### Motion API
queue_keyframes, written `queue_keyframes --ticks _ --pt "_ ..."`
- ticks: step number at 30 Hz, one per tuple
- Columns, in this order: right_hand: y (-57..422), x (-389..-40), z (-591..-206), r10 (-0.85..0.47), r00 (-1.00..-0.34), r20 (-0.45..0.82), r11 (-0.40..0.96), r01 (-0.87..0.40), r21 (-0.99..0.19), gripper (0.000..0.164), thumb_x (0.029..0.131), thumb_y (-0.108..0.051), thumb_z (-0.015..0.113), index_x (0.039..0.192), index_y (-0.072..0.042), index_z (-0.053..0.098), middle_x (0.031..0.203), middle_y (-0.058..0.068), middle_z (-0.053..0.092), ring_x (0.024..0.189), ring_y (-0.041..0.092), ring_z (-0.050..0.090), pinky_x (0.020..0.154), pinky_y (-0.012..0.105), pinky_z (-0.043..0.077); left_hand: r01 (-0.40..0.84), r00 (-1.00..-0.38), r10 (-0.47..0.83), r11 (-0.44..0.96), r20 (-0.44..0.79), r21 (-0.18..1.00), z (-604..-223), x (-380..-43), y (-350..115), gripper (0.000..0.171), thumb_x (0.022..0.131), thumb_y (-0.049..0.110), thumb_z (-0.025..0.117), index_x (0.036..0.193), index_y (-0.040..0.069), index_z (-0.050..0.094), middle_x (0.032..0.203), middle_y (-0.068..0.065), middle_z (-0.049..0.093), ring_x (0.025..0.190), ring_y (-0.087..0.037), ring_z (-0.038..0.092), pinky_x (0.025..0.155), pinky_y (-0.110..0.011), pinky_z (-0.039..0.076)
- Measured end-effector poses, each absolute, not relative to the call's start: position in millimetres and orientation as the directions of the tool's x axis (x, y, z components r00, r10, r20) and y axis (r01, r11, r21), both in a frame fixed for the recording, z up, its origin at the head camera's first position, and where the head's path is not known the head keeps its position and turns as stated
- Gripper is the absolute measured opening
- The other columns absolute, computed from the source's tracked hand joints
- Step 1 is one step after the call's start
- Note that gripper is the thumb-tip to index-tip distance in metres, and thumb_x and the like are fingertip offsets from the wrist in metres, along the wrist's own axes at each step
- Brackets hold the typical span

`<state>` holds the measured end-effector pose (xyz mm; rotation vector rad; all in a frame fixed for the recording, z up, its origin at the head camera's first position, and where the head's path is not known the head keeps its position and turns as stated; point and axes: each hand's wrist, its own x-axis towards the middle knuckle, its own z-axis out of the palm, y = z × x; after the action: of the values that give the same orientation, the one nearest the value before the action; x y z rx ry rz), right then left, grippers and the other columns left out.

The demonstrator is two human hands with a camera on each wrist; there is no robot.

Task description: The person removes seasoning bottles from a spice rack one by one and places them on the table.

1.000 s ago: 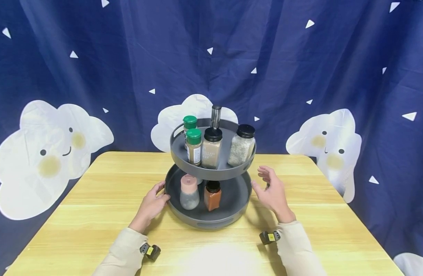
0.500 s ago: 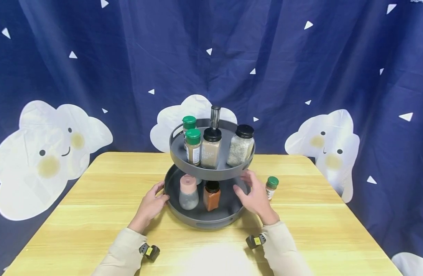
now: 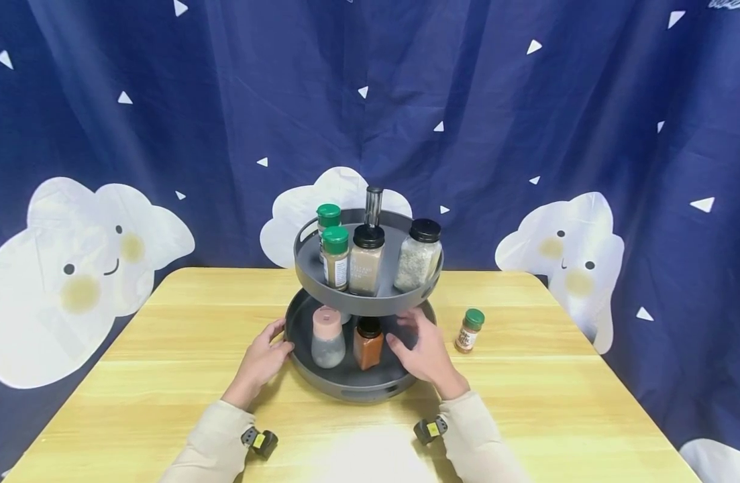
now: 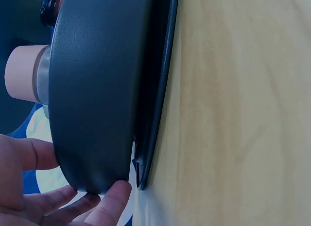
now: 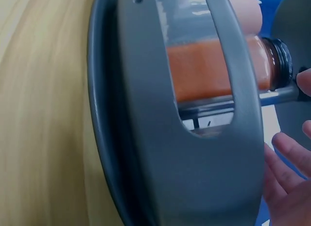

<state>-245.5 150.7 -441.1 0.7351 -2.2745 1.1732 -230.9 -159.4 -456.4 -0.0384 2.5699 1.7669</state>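
A dark grey two-tier spice rack (image 3: 360,392) stands on the table. My left hand (image 3: 263,367) grips the left wall of its lower tray, thumb at the upper rim and fingers at the lower edge in the left wrist view. My right hand (image 3: 427,354) reaches over the right side of that tray, fingers loosely bent and holding nothing. Left of it stands a black-capped jar of orange-red powder (image 3: 367,349), apart from the thumb. Farther left is a pink-capped shaker (image 3: 328,345); another shaker behind is mostly hidden.
The upper tray (image 3: 345,300) carries green-capped spice bottles (image 3: 335,261), a black-capped jar of beige powder (image 3: 366,265) and a jar of pale flakes (image 3: 416,261). It overhangs the right fingers. A green-capped bottle (image 3: 468,332) stands on the table (image 3: 539,376) at right.
My right hand has moved left from beside the rack into the space over the lower tray, uncovering the green-capped bottle on the table. The left hand keeps its hold.
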Motion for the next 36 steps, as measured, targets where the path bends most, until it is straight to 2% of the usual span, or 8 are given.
queue_keyframes --ticks 6,14,19,28,36 --pt "142.0 -239.8 -438.1 -0.269 -0.768 0.582 0.509 -0.626 -0.591 0.044 0.079 -0.013 0.068 0.118 -0.002 0.052 0.112 0.016 0.063 0.097 0.026 0.064 0.081 0.044 0.058 -0.038 -0.999 -0.011 0.362 -0.037 0.932 -458.6 -231.6 -158.6 0.058 0.092 0.008 0.049 0.146 0.002 0.027 0.153 -0.023 0.025 0.131 -0.036 0.039 0.102 -0.047 0.045" --pt "131.5 -238.8 -438.0 -0.328 -0.722 0.609 0.497 -0.680 -0.539 0.042 0.079 -0.015 0.068 0.116 -0.002 0.052 0.108 0.016 0.063 0.093 0.025 0.065 0.077 0.042 0.059 -0.026 -1.000 0.000 0.352 -0.027 0.936 -456.4 -231.2 -159.7 0.058 0.093 0.007 0.047 0.146 0.000 0.026 0.153 -0.025 0.024 0.131 -0.037 0.038 0.102 -0.047 0.045" --pt "126.8 -236.9 -436.8 -0.357 -0.736 0.575 0.491 -0.672 -0.555 0.044 0.080 -0.015 0.070 0.117 -0.001 0.050 0.109 0.018 0.062 0.094 0.025 0.065 0.079 0.041 0.059 -0.033 -0.999 -0.004 0.354 -0.034 0.935 -457.2 -231.0 -158.5 0.058 0.093 0.007 0.048 0.146 0.001 0.026 0.153 -0.024 0.024 0.131 -0.036 0.038 0.102 -0.047 0.045" --pt "121.0 -234.9 -435.7 -0.361 -0.778 0.514 0.511 -0.626 -0.589 0.052 0.081 -0.014 0.069 0.126 -0.004 0.045 0.114 0.018 0.062 0.098 0.027 0.063 0.081 0.041 0.058 -0.043 -0.999 -0.006 0.337 -0.043 0.940 -458.1 -231.7 -158.8 0.058 0.093 0.007 0.048 0.146 0.002 0.026 0.154 -0.022 0.025 0.131 -0.035 0.039 0.102 -0.046 0.045" --pt "117.9 -235.6 -435.1 -0.384 -0.769 0.510 0.575 -0.632 -0.520 0.063 0.083 -0.022 0.068 0.137 -0.010 0.037 0.110 0.014 0.064 0.088 0.021 0.063 0.072 0.039 0.057 -0.041 -0.999 -0.007 0.338 -0.042 0.940 -455.8 -230.6 -158.9 0.058 0.093 0.007 0.048 0.146 0.002 0.025 0.154 -0.023 0.024 0.131 -0.035 0.038 0.102 -0.046 0.045"
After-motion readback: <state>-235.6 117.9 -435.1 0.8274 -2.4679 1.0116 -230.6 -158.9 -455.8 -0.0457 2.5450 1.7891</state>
